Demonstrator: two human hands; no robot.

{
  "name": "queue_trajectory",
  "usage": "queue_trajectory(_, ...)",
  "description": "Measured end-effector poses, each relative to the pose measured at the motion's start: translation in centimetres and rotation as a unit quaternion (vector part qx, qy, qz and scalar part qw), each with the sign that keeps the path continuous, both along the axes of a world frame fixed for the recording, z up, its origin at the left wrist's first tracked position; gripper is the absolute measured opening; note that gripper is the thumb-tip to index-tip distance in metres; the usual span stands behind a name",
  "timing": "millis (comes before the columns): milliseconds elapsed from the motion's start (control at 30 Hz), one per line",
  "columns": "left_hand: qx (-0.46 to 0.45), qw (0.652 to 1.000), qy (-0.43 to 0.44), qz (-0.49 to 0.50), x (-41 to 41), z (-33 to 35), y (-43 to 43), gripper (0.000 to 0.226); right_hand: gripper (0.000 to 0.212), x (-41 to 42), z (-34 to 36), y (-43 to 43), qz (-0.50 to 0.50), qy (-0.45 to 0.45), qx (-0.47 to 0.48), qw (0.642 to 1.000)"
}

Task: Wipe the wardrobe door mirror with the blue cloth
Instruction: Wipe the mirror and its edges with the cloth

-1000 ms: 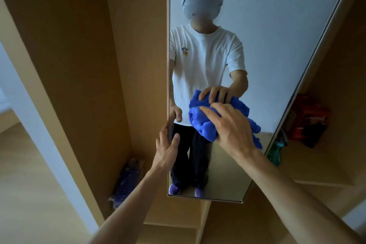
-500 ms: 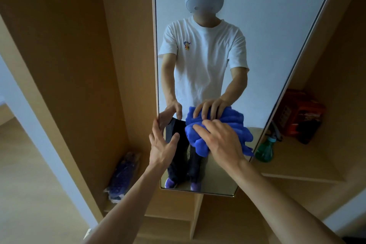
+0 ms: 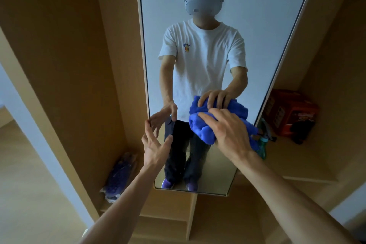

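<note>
From the head camera: the right hand (image 3: 229, 132) is clamped over the bunched, fluffy blue cloth (image 3: 202, 127). Its fingers are spread and curved over the wad, pressing it flat against the tall, narrow wardrobe door mirror (image 3: 257, 25). The cloth sits low on the glass, towards the right edge, and its twin shows in the reflection just above.

Over on the other side, the left hand (image 3: 156, 144) is wide open with nothing in it. The thumb is flared out, and the straight fingertips (image 3: 147, 125) touch the mirror's left edge.

Around all this stands the pale wooden wardrobe (image 3: 69, 65). A red cardboard box (image 3: 291, 113) rests on the right-hand shelf (image 3: 293, 160). A green spray bottle (image 3: 263, 146) peeks out just beside the mirror's right edge. Down in the left compartment, a purple packet in clear wrapping (image 3: 120, 176) leans against the wall.
</note>
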State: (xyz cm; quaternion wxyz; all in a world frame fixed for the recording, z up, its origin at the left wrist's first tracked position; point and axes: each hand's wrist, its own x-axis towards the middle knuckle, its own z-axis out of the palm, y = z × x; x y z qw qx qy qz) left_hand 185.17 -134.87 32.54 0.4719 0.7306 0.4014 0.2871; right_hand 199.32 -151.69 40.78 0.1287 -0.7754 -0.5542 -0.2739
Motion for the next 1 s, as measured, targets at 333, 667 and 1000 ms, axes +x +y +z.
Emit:
queue_trajectory(333,0.0,0.999,0.008,0.037,0.9,-0.3,-1.0,0.098,0.035,1.7,1.2,-1.0,0.002,-0.054,0.051,0.997)
queue_trajectory(667,0.035,0.998,0.029,0.046,1.0,-1.4,-0.7,0.099,0.047,1.4,-7.0,-2.2,0.002,-0.038,-0.029,0.999)
queue_trajectory(1000,0.032,0.998,0.039,0.045,1.1,-1.5,-0.7,0.1,0.05,2.5,-1.4,-3.5,-0.016,-0.012,0.036,0.999)
